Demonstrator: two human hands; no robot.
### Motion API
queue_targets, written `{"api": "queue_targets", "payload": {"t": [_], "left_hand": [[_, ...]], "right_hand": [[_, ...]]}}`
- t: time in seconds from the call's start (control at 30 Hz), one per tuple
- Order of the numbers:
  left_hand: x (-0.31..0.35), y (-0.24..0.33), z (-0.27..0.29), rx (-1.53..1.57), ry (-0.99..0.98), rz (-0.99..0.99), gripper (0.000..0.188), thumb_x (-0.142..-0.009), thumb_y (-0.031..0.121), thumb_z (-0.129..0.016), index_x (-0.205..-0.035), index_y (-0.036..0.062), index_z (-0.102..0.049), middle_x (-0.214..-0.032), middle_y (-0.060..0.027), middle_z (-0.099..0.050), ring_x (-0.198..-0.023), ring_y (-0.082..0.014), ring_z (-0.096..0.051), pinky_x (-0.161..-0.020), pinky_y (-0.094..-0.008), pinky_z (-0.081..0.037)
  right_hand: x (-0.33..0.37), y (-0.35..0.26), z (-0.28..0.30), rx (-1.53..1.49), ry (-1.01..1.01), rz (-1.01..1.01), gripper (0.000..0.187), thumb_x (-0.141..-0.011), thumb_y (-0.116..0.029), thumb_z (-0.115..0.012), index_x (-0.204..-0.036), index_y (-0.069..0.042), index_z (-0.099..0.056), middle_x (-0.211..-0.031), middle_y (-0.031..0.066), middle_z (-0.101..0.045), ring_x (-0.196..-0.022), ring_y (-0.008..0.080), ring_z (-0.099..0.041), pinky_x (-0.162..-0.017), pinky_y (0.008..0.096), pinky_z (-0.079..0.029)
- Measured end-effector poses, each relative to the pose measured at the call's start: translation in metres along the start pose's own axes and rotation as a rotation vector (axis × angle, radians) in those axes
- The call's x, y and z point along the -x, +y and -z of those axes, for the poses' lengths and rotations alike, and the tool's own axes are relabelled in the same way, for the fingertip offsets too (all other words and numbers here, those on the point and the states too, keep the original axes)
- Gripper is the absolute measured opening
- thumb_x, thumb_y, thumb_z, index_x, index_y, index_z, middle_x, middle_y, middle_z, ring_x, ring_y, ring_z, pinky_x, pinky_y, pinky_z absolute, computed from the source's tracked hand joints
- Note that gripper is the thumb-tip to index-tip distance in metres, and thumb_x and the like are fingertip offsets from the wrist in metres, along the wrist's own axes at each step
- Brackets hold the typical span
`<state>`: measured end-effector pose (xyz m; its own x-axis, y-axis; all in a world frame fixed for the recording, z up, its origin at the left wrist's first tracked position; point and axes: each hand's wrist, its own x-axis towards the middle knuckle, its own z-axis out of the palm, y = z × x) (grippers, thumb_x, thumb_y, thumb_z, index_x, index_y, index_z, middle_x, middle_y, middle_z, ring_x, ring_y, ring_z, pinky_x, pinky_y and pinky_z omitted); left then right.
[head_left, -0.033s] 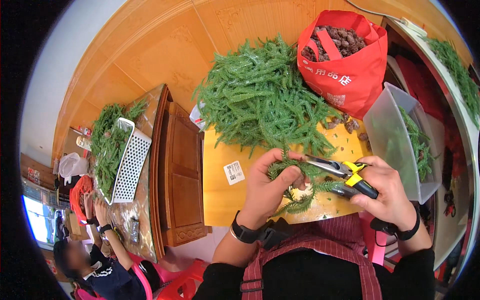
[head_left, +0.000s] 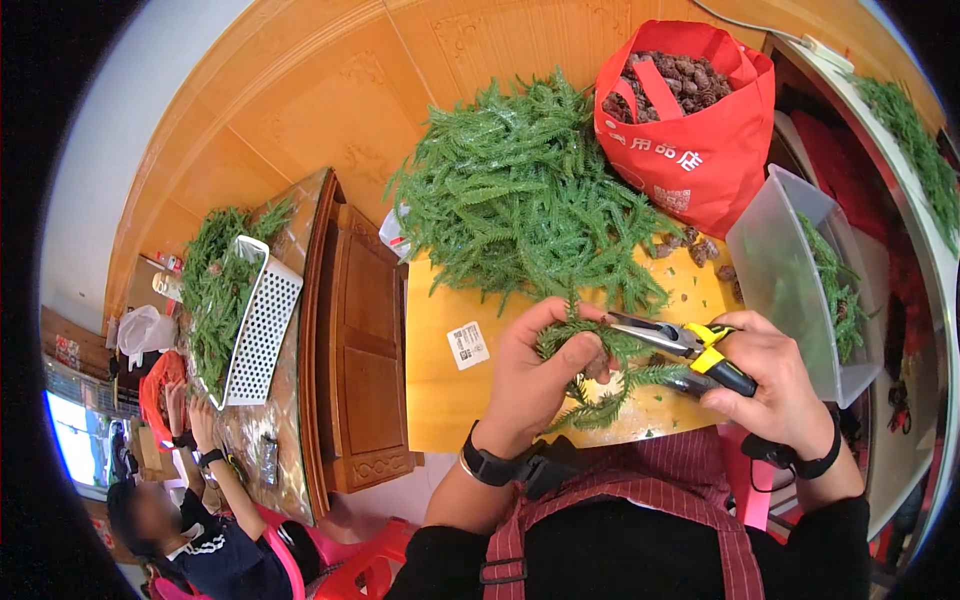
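Hardly shifting since before: my left hand [head_left: 540, 370], pinching a green sprig [head_left: 600, 410]; my right hand [head_left: 770, 368], gripping pliers [head_left: 710, 360]; yellow board [head_left: 440, 400], lying mostly bare toward its left edge.

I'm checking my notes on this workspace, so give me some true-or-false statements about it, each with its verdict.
1. The right hand holds yellow-and-black pliers. True.
2. The left hand is empty. False: it holds an evergreen sprig.
3. The red bag contains pine cones. True.
4. The translucent bin stands left of the evergreen pile. False: it stands to the right.
5. A white label lies on the yellow tabletop. True.
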<state>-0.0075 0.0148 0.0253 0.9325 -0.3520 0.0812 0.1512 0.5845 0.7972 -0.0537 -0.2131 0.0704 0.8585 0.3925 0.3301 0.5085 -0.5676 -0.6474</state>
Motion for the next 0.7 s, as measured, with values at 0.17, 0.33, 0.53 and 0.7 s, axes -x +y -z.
{"api": "queue_targets", "payload": {"t": [0.17, 0.33, 0.53, 0.7], "left_hand": [[0.001, 0.008, 0.005, 0.014, -0.053, 0.166, 0.014, -0.084, 0.005, -0.056, -0.097, 0.0006, -0.053, -0.084, -0.0085, -0.059, -0.062, -0.0140, -0.057, -0.056, -0.0261, -0.048], [0.002, 0.013, 0.007, 0.046, -0.109, 0.244, 0.014, -0.084, 0.007, -0.057, -0.097, 0.0022, -0.053, -0.084, -0.0068, -0.058, -0.057, -0.0122, -0.054, -0.052, -0.0254, -0.046], [0.004, 0.007, 0.015, -0.020, -0.089, 0.325, 0.034, -0.077, 0.020, -0.066, -0.104, 0.0027, -0.052, -0.087, -0.0134, -0.062, -0.054, -0.0115, -0.053, -0.049, -0.0223, -0.047], [0.002, 0.009, 0.012, -0.006, -0.185, 0.327, 0.030, -0.073, 0.024, -0.066, -0.089, 0.0025, -0.052, -0.081, -0.0121, -0.057, -0.057, -0.0129, -0.053, -0.046, -0.0207, -0.045]], "right_hand": [[-0.009, -0.003, 0.010, 0.065, -0.027, 0.064, 0.035, -0.069, -0.030, -0.070, -0.069, 0.000, -0.053, -0.061, 0.0136, -0.050, -0.065, 0.0325, -0.053, -0.081, 0.0408, -0.043], [-0.012, -0.001, 0.015, 0.080, -0.091, 0.057, 0.035, -0.068, -0.031, -0.071, -0.068, -0.001, -0.053, -0.064, 0.0132, -0.052, -0.074, 0.0342, -0.054, -0.080, 0.0410, -0.044], [-0.011, 0.005, 0.010, 0.076, -0.129, 0.086, 0.037, -0.068, -0.035, -0.071, -0.068, -0.002, -0.055, -0.067, 0.0116, -0.055, -0.082, 0.0342, -0.055, -0.078, 0.0400, -0.044], [-0.010, 0.006, 0.005, 0.054, -0.123, 0.087, 0.042, -0.068, -0.040, -0.071, -0.067, -0.002, -0.054, -0.068, 0.0112, -0.055, -0.082, 0.0334, -0.056, -0.077, 0.0394, -0.043]]}}
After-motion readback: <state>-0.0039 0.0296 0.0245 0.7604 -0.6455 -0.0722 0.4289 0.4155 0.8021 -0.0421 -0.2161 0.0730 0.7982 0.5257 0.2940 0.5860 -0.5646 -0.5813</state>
